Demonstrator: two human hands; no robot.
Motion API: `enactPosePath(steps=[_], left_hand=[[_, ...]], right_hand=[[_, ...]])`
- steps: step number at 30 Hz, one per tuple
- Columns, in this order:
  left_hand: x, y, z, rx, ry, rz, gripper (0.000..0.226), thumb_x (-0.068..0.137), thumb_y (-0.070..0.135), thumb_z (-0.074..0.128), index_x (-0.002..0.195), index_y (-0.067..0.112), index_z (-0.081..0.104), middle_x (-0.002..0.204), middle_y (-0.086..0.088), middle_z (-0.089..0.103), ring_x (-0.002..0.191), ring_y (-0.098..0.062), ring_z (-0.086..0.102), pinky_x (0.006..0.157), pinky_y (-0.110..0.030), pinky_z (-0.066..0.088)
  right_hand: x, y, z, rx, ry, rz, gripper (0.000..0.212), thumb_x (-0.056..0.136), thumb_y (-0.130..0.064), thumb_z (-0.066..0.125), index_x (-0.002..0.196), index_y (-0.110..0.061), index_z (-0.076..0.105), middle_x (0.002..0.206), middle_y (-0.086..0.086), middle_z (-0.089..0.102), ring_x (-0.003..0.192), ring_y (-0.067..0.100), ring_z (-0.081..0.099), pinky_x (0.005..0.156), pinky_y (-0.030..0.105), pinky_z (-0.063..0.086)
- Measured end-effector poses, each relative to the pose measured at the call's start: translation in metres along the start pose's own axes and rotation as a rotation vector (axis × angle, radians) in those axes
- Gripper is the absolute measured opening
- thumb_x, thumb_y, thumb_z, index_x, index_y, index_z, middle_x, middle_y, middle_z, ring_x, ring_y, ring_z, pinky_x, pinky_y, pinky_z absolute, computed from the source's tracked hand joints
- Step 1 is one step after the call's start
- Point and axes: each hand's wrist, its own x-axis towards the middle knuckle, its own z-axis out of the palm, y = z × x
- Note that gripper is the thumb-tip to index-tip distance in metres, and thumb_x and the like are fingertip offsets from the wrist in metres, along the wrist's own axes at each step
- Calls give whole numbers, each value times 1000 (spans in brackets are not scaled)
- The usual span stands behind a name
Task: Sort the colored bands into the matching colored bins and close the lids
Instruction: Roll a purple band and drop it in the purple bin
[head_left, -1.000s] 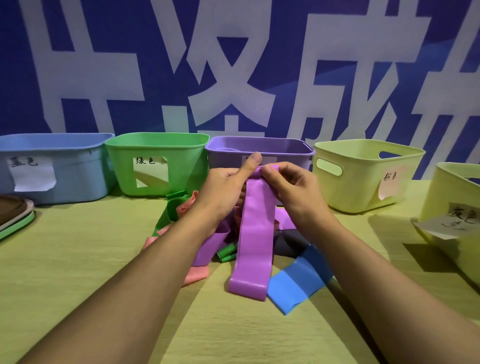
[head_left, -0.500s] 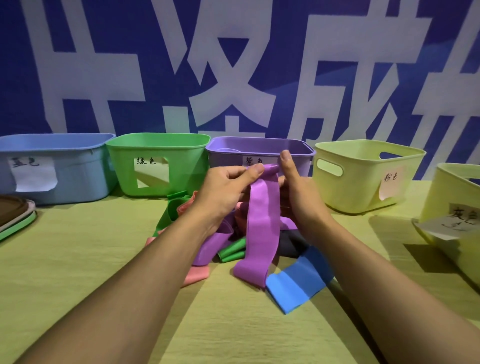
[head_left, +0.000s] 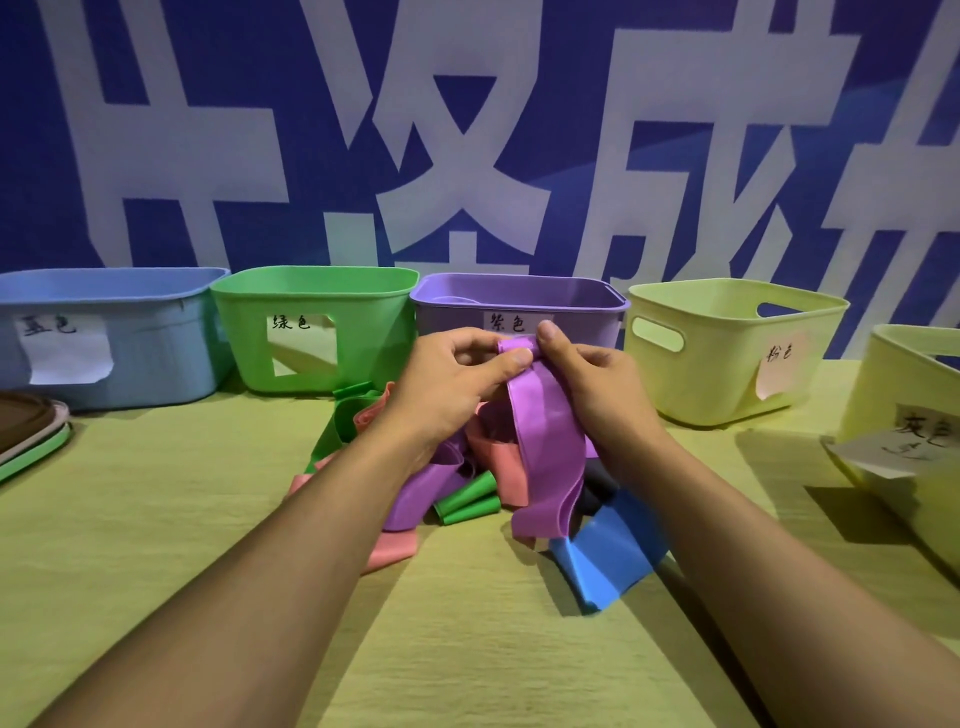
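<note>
Blue bin (head_left: 104, 332), green bin (head_left: 317, 327), purple bin (head_left: 519, 304) stand along the back of the surface (head_left: 156, 519); my left hand (head_left: 447, 384) and right hand (head_left: 597, 384) both pinch the purple band (head_left: 540, 441) top, just before the purple bin; its lower end hangs over the band pile (head_left: 467, 499).

A deep blue backdrop (head_left: 218, 104) fills the whole upper part of the view, printed with very large white characters (head_left: 457, 171) whose strokes run off the top and side edges. Below the backdrop lies the bench (head_left: 467, 649), covered in a yellow-green cloth with a fine woven texture and faint creases. Light is dim and even, and soft shadows fall on the cloth toward the near right, away from the backdrop.
</note>
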Motion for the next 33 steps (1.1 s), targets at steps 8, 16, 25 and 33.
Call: enactPosePath(steps=[8, 16, 25, 33], left_hand=[[3, 0, -2, -137, -64, -45, 17, 88, 4, 75, 104, 7, 70, 106, -16, 76, 90, -20, 71, 84, -27, 61], [11, -5, -7, 67, 52, -95, 92, 71, 82, 69, 89, -9, 70, 76, -12, 66, 70, -24, 62, 73, -37, 50], [8, -6, -7, 32, 26, -28, 91, 58, 78, 81, 92, -6, 74, 84, -37, 67, 72, -28, 56, 70, -44, 44], [2, -1, -2, 13, -78, 19, 14, 88, 25, 78, 89, 11, 79, 89, -11, 79, 78, -21, 71, 76, -36, 57]], right_hand=[[1, 0, 0, 89, -62, -70, 27, 96, -34, 68, 83, -12, 76, 78, 2, 72, 73, 11, 59, 70, 30, 47], [0, 1, 2, 89, -179, -143, 22, 99, -17, 65, 107, 2, 71, 91, 7, 74, 81, 12, 66, 73, 23, 55], [-2, -1, 2, 147, -176, -84, 26, 98, -33, 64, 110, -12, 74, 106, 12, 77, 103, 23, 72, 89, 36, 56], [-2, -5, 1, -4, -75, 88, 85, 75, -88, 54, 88, -9, 81, 66, 0, 66, 66, 15, 62, 67, 31, 53]])
